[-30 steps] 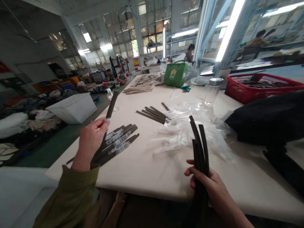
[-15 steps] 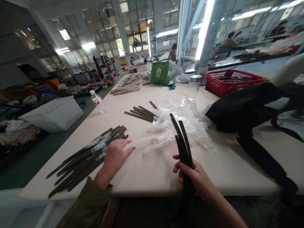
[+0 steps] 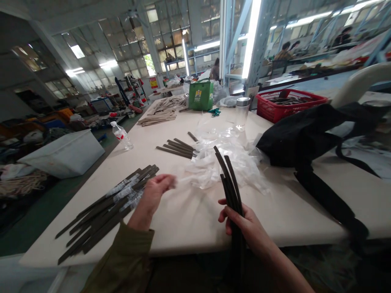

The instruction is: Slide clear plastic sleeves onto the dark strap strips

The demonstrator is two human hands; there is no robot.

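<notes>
My right hand (image 3: 240,217) is closed around a bunch of dark, narrow fabric strips (image 3: 230,183), which stand up from the fist and hang below it. My left hand (image 3: 157,189) is pinched, its fingertips smeared by motion. A thin strand of clear plastic film (image 3: 210,171) runs from the heap on the table to those fingertips. Beside the left hand lies a stack of similar dark strips (image 3: 100,215), with clear film wrapped around their middles. More dark strips (image 3: 175,148) lie fanned out beyond the hands, their right ends by the film.
The pale table (image 3: 177,228) carries a plastic bottle (image 3: 122,136), a green bag (image 3: 200,96), a glass jar (image 3: 242,114), beige strips (image 3: 157,118), a red basket (image 3: 265,108) and a black bag (image 3: 281,138). A whitish bin (image 3: 64,154) stands left on the floor. People sit far back.
My left hand has gone from spread fingers to a pinch and moved slightly right. The film's near-left strand has lifted toward it. My right hand keeps the bunch; the view has shifted slightly.
</notes>
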